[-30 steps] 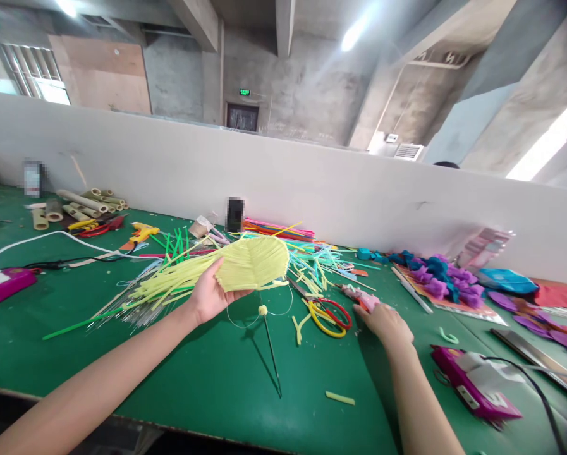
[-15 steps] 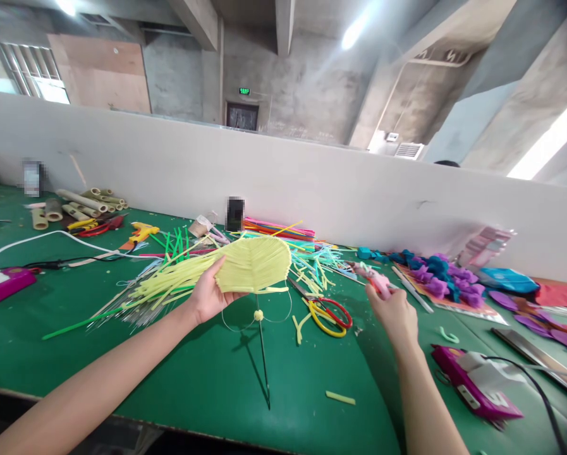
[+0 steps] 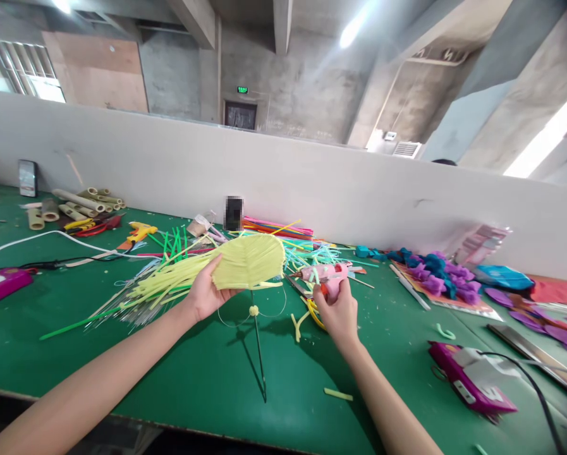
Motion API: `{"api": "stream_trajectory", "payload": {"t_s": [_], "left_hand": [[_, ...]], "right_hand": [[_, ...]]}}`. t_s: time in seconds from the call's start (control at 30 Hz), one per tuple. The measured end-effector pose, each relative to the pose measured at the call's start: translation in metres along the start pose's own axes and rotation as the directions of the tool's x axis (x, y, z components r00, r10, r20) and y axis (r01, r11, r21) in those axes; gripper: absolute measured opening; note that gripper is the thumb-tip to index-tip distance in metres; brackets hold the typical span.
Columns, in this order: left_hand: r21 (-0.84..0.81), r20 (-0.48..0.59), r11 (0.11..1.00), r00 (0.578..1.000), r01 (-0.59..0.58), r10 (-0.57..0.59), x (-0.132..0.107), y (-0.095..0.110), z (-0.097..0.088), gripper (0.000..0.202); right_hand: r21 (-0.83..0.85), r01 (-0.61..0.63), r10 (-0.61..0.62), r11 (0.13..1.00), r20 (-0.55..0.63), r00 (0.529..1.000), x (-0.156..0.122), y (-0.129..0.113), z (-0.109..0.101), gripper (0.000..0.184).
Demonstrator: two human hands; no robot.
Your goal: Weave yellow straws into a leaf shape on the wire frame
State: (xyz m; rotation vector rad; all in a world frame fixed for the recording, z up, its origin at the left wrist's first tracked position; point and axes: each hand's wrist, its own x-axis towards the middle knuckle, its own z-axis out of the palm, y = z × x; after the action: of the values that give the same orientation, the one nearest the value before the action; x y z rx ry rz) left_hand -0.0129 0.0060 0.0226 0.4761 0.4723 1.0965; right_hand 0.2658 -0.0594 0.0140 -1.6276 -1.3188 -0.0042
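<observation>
Between the thumb and fingers of my left hand [image 3: 210,292] is the edge of a yellow leaf shape [image 3: 249,260] made of fuzzy stems laid side by side. A thin dark wire stem [image 3: 260,357] hangs below it, with a small yellow knot [image 3: 253,310] and a loop of fine wire. My right hand [image 3: 339,313] is closed round the handle of a pink glue gun [image 3: 328,275]. The gun's nozzle points left, close to the leaf's right edge but apart from it. Scissors [image 3: 315,313] with yellow handles lie partly hidden behind my right hand.
Yellow pipe cleaners [image 3: 164,278] are heaped left of the leaf. Bamboo tubes [image 3: 81,202] and a yellow glue gun [image 3: 141,232] lie further left. Purple power strips [image 3: 473,382] sit at both sides. Purple and teal fuzzy pieces [image 3: 442,275] rest at right, before a white partition [image 3: 359,196].
My right hand has brought the pink glue gun leftward, from beyond the scissors to beside the leaf. My left hand still holds the leaf in nearly the same place.
</observation>
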Motion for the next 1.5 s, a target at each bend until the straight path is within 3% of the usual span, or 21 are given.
{"api": "stream_trajectory", "payload": {"t_s": [0.23,0.53,0.93,1.5], "left_hand": [[0.002,-0.018,1.0,1.0,0.007,-0.007,0.002,0.0,0.0,0.04],[0.021,-0.036,1.0,0.999,0.002,-0.002,0.0,0.001,0.001,0.042],[0.024,-0.055,1.0,0.998,0.006,-0.005,-0.002,0.001,0.004,0.045],[0.014,0.013,1.0,1.0,0.009,-0.009,0.002,0.0,-0.004,0.047]], "right_hand": [[-0.069,0.058,-0.06,0.996,-0.037,0.997,-0.002,0.01,0.007,0.028],[-0.117,0.105,-0.106,0.988,-0.001,0.994,-0.002,0.012,0.01,0.032],[-0.126,0.109,-0.11,0.986,0.001,0.994,-0.002,0.013,0.01,0.031],[-0.12,0.083,-0.082,0.989,0.015,0.997,-0.003,0.012,0.011,0.029]]}}
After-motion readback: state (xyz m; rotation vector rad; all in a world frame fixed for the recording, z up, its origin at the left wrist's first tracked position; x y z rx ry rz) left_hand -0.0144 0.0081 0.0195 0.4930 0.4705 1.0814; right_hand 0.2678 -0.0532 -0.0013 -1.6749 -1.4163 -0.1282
